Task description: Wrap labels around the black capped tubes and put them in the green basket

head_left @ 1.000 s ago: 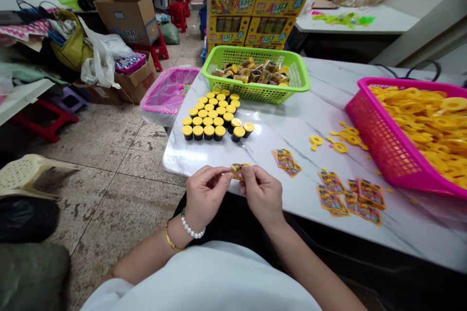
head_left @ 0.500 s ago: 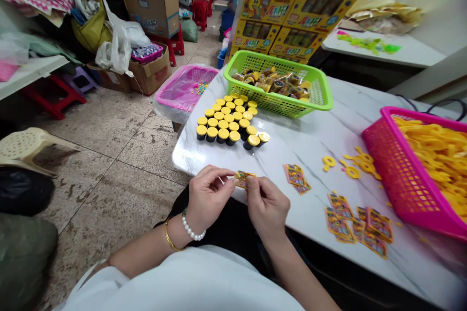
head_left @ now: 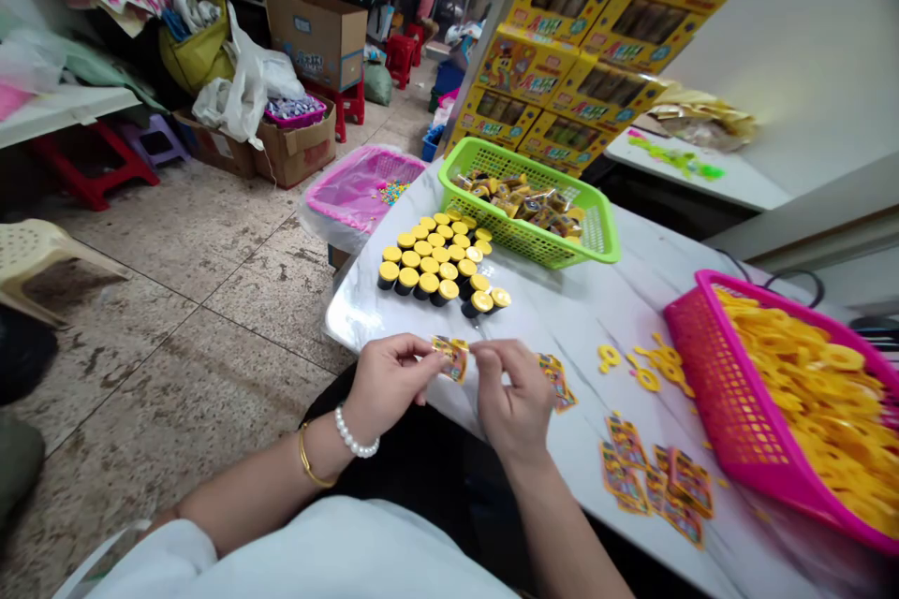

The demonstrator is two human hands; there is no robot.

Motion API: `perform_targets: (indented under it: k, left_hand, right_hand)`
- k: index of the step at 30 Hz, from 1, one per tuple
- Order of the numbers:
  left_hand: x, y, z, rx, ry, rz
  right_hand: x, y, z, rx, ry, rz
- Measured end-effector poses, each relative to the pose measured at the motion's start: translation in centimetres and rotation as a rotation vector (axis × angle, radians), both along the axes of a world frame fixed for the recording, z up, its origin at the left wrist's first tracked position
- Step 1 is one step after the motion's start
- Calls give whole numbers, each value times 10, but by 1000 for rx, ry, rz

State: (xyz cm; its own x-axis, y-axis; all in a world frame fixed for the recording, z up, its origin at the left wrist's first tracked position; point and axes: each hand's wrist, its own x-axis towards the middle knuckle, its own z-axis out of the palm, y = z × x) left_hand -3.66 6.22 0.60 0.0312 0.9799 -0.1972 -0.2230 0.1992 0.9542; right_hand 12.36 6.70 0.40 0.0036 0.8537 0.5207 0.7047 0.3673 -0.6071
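My left hand (head_left: 394,376) pinches a small, brightly printed card (head_left: 450,357) by its left side, above the table's near edge. Close to the card's right edge is my right hand (head_left: 514,398), its fingers curled and pressed together; whether anything is in them is hidden. Partly behind my right hand lies a small pile of matching cards (head_left: 557,379). More of these printed cards (head_left: 680,485) are spread in loose stacks farther right. Beyond my hands, several black tubs with yellow lids (head_left: 428,283) stand upright in close rows.
A green basket (head_left: 610,241) of wrapped pieces stands behind the tubs. At right, a pink basket (head_left: 730,421) holds yellow plastic parts, with loose yellow parts (head_left: 646,380) beside it. A plastic-lined pink bin (head_left: 330,192) adjoins the table's left edge. Yellow boxes (head_left: 562,80) are stacked behind.
The view has shifted and tilted. The card is now turned more face-on in my left hand, and my right fingers have drawn to its right edge.
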Motion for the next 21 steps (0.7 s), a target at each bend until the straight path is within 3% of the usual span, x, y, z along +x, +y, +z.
perform_targets:
  k: [3,6,11,14,18,21]
  left_hand:
    - [-5,7,3,-158,-174,-25]
    - [-10,11,4,-275,-302,-35]
    - [-21,16,5,-380,-427,-76]
    - [-26,20,5,-395,-475,-68]
    - [-24,24,3,-424,-504,-63]
    - [-21,26,2,-450,-533,-63]
  right_hand:
    - [15,34,3,138,-300,-174]
    - [21,56,-2,135,-563,-250]
    - [13,59,-7,122,-588,-196]
    - [8,52,-1,7,-284,-74]
    - [7,36,16,-278,532,36]
    - [6,18,25,-475,895,182]
